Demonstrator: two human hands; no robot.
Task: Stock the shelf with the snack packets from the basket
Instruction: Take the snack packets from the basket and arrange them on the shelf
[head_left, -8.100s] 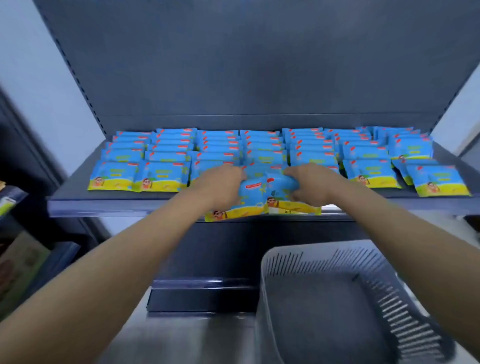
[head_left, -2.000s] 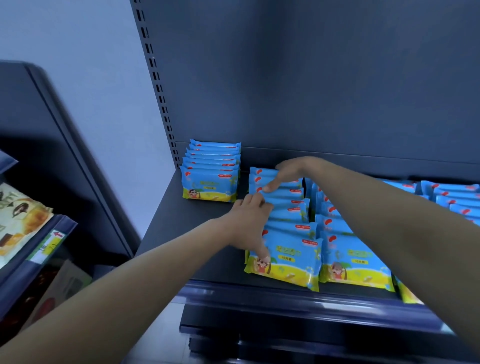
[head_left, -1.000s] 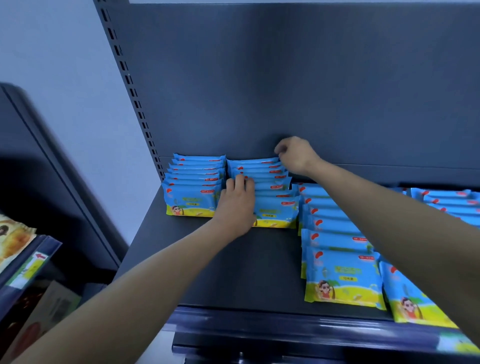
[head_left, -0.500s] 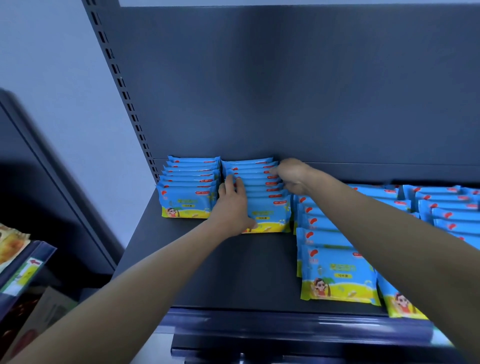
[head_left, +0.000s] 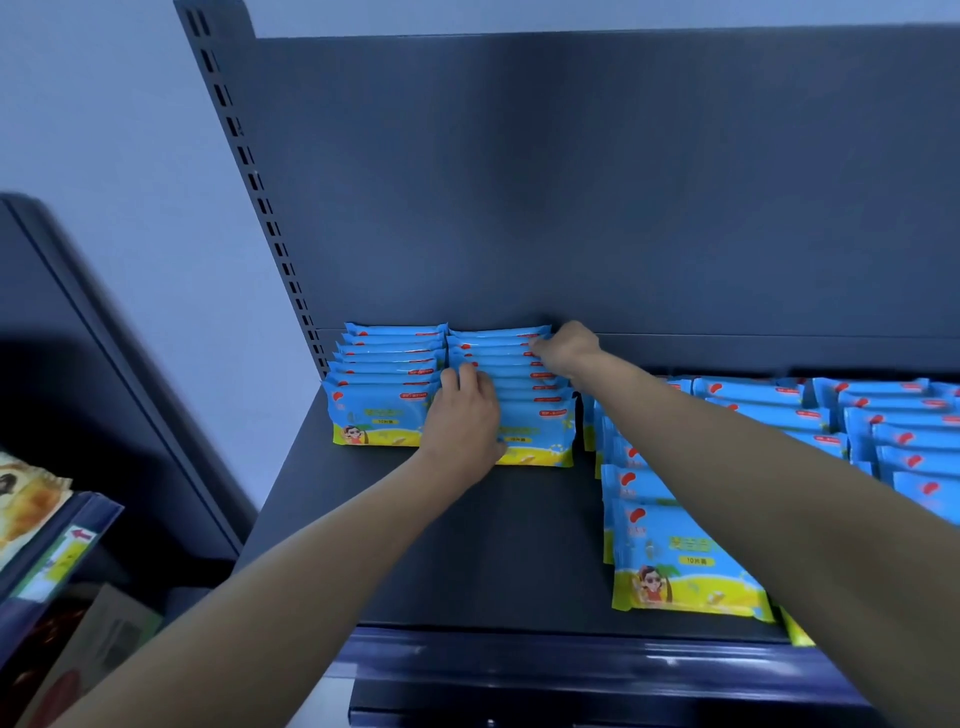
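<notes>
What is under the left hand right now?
The left hand rests on the front of the second row of packets. The front packet's yellow lower edge shows beside the palm. That packet's left half, with any picture there, is covered.

The left hand (head_left: 462, 421) covers the left part of the second row's front packet (head_left: 543, 441). The right forearm (head_left: 727, 467) hides part of the third row (head_left: 631, 480). The rightmost rows (head_left: 904, 431) run off the frame. Whether the right hand (head_left: 569, 345) pinches a packet is unclear.
</notes>
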